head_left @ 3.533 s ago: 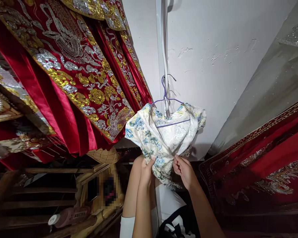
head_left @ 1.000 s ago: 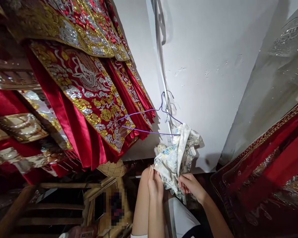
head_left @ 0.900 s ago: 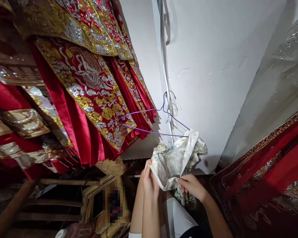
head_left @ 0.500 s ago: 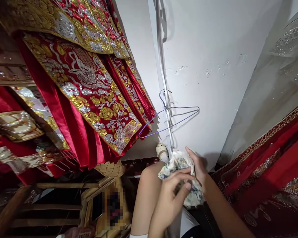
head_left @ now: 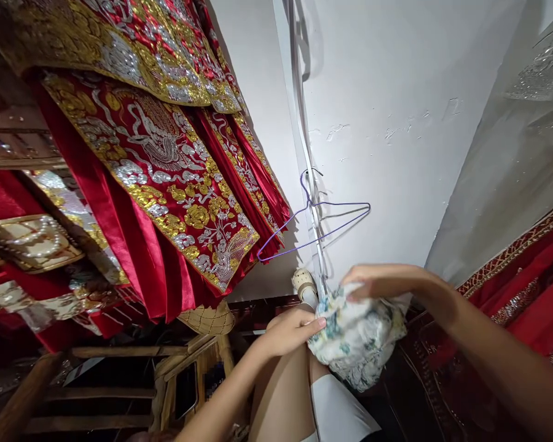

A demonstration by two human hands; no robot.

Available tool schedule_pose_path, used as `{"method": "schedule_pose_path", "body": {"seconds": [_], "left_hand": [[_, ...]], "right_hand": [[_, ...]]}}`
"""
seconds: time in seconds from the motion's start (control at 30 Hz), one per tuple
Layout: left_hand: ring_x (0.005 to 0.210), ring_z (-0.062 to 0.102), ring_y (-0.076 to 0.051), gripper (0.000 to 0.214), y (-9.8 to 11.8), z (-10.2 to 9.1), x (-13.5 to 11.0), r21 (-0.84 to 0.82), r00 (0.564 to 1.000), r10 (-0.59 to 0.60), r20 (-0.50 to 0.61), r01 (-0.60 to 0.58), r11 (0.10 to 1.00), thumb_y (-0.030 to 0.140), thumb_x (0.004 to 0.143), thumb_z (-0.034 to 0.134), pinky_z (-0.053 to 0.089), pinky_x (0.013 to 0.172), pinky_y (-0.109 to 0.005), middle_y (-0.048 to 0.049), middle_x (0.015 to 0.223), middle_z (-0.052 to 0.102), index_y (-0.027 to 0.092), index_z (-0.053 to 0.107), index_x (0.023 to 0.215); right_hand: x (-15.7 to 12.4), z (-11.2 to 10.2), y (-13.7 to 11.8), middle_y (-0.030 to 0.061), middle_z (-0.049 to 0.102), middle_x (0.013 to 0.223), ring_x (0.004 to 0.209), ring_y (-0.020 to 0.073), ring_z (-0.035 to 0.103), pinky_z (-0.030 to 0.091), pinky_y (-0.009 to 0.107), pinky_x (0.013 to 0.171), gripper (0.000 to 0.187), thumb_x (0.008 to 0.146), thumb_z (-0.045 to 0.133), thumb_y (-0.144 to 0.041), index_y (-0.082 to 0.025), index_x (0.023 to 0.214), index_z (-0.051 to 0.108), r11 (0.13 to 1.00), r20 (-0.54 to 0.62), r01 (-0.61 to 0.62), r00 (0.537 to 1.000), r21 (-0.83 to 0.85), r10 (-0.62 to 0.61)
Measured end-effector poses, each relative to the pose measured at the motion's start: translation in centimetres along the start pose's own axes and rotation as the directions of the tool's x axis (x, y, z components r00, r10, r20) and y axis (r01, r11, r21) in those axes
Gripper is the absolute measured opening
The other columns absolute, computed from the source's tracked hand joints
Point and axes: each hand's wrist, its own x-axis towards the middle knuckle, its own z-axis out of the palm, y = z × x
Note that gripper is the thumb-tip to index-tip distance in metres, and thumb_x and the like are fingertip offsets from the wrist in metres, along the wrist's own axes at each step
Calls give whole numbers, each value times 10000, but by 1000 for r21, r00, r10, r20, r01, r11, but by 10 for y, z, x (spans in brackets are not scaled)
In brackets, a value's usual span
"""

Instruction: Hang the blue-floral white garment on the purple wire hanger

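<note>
A bunched white cloth with a blue, green and yellow floral print (head_left: 359, 344) is spread between my hands above my lap. My left hand (head_left: 292, 331) pinches its left edge, thumb on top. My right hand (head_left: 373, 281) curls over the upper edge, fingers bent down into the fabric and slightly blurred. The folds hide some of the fingertips. Whether the cloth is a garment cannot be told from its folds. Beyond my hands, a purple wire hanger (head_left: 341, 204) hangs bare by its hook on a white strip (head_left: 300, 110) against the wall.
Red garments with gold and silver embroidery (head_left: 193, 196) hang on the left. More red beaded fabric (head_left: 534, 282) hangs at the right, near clear plastic covering. A wooden chair (head_left: 105, 351) stands lower left, with a phone (head_left: 187, 390) beside it. A cream clog (head_left: 303, 279) is on my foot.
The cloth has gone from a compact bundle to a wider spread, shifted right. My hands have moved apart, the left to its left edge, the right over its top.
</note>
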Motion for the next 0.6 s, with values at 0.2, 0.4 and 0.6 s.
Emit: {"method": "schedule_pose_path", "body": {"seconds": [0.2, 0.4, 0.6], "left_hand": [[581, 570, -232, 261, -16, -52, -14, 348, 939, -159, -304, 265, 899, 325, 678, 752, 471, 814, -380, 0, 477, 505, 232, 596, 490], [817, 674, -352, 199, -17, -78, -13, 131, 752, -259, -607, 416, 900, 106, 585, 754, 444, 972, -496, -15, 514, 525, 273, 651, 556], [1128, 619, -330, 159, -4, -92, -7, -124, 712, -116, -692, 40, 991, 94, 721, 714, 369, 1119, -418, -92, 975, 723, 241, 677, 673]], "right_hand": [[49, -44, 43, 56, 749, 1105, 1002, 249, 671, 513, 324, 868, 523, 691, 499, -104, -221, 1144, 732, 968, -725, 99, 646, -231, -239], [76, -59, 75, 54, 769, 975, 945, 239, 679, 503, 324, 870, 339, 716, 483, -155, -196, 908, 759, 960, -700, 152, 658, -237, -277], [44, -67, 80, 21, 665, 630, 649, 190, 572, 389, 263, 588, 187, 735, 536, -251, -177, 642, 680, 954, -763, 38, 591, -298, -261]]}}
